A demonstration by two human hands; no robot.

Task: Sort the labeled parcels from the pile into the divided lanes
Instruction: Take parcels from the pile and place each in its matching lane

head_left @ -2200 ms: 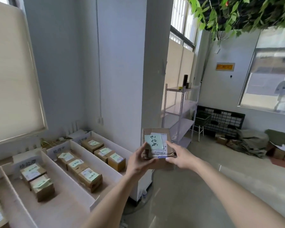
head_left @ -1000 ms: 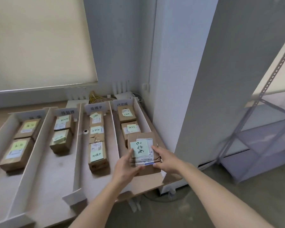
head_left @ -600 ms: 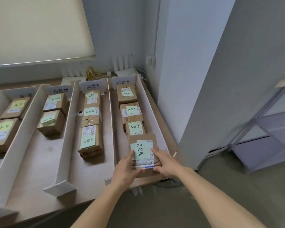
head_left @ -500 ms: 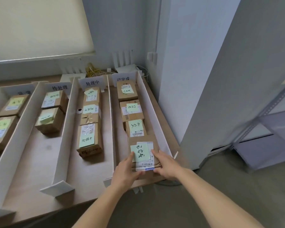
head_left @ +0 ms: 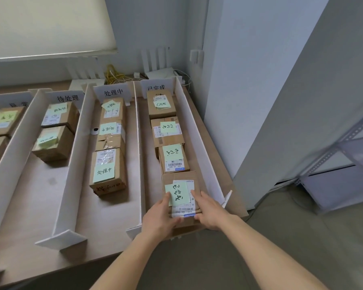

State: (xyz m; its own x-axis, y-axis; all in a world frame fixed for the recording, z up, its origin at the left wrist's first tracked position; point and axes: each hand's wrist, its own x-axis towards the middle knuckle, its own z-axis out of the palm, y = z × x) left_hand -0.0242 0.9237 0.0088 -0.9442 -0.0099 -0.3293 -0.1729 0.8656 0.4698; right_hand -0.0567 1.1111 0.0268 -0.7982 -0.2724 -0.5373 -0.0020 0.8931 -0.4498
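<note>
A cardboard parcel [head_left: 179,182] with a green sticky note and a barcode label sits at the near end of the rightmost lane [head_left: 203,147]. My left hand [head_left: 160,216] grips its left near corner, thumb on top. My right hand [head_left: 210,210] grips its right near corner, thumb on the label. Three other labeled parcels [head_left: 170,132] lie in a row behind it in the same lane. White dividers [head_left: 139,147] separate the lanes on the wooden table [head_left: 27,206].
The lane to the left holds three parcels [head_left: 108,162] and a small white roll [head_left: 95,130]. Further left lanes hold two parcels [head_left: 55,130] each. A white pillar [head_left: 260,101] stands right of the table, and a metal shelf [head_left: 340,155] beyond it. Yellow cables [head_left: 113,75] lie at the back.
I turned from the room to the table and carried the parcel down into the rightmost lane. It now sits on the table behind the row, both hands still on it.
</note>
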